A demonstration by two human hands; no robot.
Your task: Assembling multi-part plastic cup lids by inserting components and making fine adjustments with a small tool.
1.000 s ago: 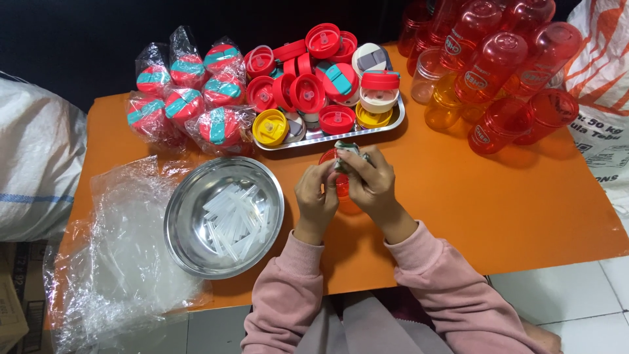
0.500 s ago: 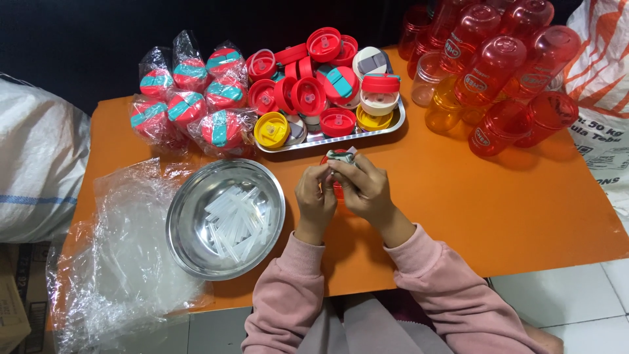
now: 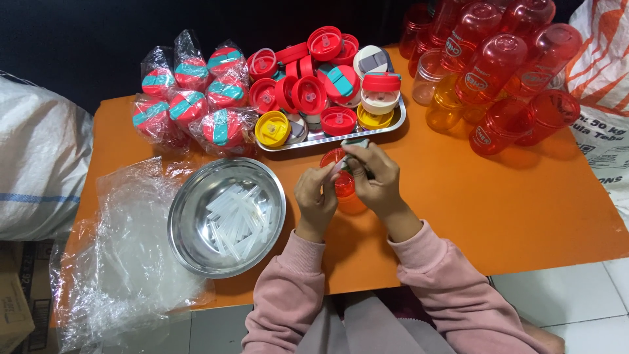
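My left hand [image 3: 316, 200] and my right hand [image 3: 375, 178] meet over the orange table [image 3: 498, 216], both closed on one red bottle lid [image 3: 341, 180]. The lid's round red rim shows between my fingers. A pale, light-coloured part of it sits under my right fingertips near the top. Just beyond my hands stands a metal tray [image 3: 396, 120] heaped with red, yellow and white lids. To the left of my left hand is a steel bowl [image 3: 227, 216] holding several clear plastic straws.
Bagged red-and-teal lids [image 3: 190, 98] are stacked at the back left. Empty clear plastic bags [image 3: 124, 262] lie over the table's left front edge. Red and orange transparent bottles [image 3: 498, 72] are piled at the back right. White sacks flank both sides.
My hands have stayed over the same spot, fingers shifting slightly on the red lid. More of the lid's rim shows now between them.
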